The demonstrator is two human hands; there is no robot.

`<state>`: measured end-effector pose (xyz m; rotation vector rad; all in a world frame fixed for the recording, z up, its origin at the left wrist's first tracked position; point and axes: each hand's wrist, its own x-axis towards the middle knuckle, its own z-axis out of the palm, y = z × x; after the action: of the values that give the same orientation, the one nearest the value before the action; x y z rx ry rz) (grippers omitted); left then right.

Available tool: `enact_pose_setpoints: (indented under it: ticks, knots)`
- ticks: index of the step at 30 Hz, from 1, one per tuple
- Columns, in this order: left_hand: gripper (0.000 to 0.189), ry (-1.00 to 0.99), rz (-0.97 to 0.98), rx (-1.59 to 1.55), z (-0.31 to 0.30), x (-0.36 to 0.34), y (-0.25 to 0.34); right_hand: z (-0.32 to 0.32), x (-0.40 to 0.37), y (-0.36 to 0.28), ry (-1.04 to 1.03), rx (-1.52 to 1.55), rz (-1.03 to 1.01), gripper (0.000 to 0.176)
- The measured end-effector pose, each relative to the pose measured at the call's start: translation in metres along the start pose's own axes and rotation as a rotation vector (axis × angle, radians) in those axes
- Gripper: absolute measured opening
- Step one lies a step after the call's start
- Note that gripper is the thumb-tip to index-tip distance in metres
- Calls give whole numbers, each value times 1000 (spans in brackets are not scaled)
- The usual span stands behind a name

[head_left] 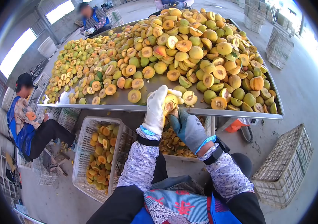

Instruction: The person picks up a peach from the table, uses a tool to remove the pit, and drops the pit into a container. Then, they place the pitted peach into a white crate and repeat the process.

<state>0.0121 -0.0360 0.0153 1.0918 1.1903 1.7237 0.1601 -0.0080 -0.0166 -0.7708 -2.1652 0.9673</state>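
Observation:
My left hand (156, 108), in a white glove, holds a halved yellow fruit (170, 101) with its cut face toward me, just over the near edge of the metal table (129, 107). My right hand (189, 128), in a grey-blue glove, is closed at the lower right side of that fruit; what it grips, if anything, is hidden by the fingers. Beyond my hands lies a large heap of halved fruit (181, 48). A single cut half (189, 98) rests near the table edge, right beside my left fingertips.
Below the table stand a crate of fruit halves (80, 168) at left and another crate (209, 127) under my hands. Stacked crates (284, 168) are at right. One person (28, 119) sits at left, another (93, 22) at the far side, a third (174, 4) behind the heap.

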Motion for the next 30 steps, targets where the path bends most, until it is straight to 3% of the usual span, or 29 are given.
enact_pose_setpoints:
  ticks: [1,4,5,7,10,12,14,17,19,20,21,24,30]
  knots:
    - [56,-21,6,92,-1,0,0,4,-1,6,0,-11,-9,23]
    - [57,-33,-69,-56,-9,1,-6,19,-1,14,27,242,-5,38]
    - [57,-64,-78,-70,-13,3,-9,17,-1,16,15,231,-8,35]
    - [58,-8,-37,-179,2,0,2,6,1,6,-4,207,-12,29]
    - [60,132,137,-163,25,-9,0,27,8,4,205,564,-12,37]
    - [57,241,239,-168,33,-6,-14,12,0,-20,47,765,235,42]
    - [56,206,168,-163,24,-7,-16,7,-4,-28,-71,809,377,48]
    - [55,132,-33,-88,11,-4,2,0,-7,-16,-208,636,264,48]
    - [56,36,-145,48,6,-3,11,-4,-6,-16,-256,638,314,49]
    - [56,-24,-41,29,-7,3,-8,-7,-6,-17,-279,642,341,49]
    - [56,46,5,-107,1,0,-5,-10,-5,-18,-301,646,365,49]
    - [54,208,87,-412,20,-15,0,-21,0,-25,-535,1035,614,51]
    - [53,196,30,-233,-3,-19,-9,-3,-4,-30,-436,745,504,51]
